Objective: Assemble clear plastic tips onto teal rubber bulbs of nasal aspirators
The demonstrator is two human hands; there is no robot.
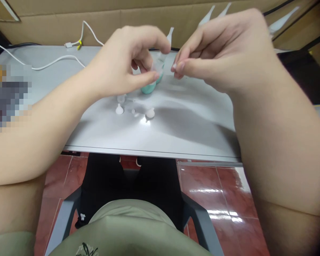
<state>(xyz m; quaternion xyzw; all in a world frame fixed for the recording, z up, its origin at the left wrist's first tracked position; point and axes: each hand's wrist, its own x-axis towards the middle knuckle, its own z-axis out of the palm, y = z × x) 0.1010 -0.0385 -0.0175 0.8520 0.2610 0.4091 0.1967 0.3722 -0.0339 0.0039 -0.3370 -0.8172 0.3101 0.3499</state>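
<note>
My left hand [133, 58] has its fingers and thumb curled around the upper part of a small clear bottle with teal liquid [148, 89]; much of the bottle is hidden behind the hand. Just behind stands a second teal bottle [160, 76], and a white tapered nozzle [171, 35] rises there. To the right, the thumb and fingertips of my right hand [216, 53] pinch a tiny white piece [174, 66], too small to name. On the table nearer me lie small white pointed caps [119, 109], another such cap [150, 113], and a tiny white piece [133, 111].
More white nozzles [206, 16] stick up behind my right hand, one of them [284, 21] farther right. A white cable [56, 61] runs across the grey table [117, 137] at left. Cardboard [96, 17] walls the back. A blurred-out object [6, 96] sits at far left.
</note>
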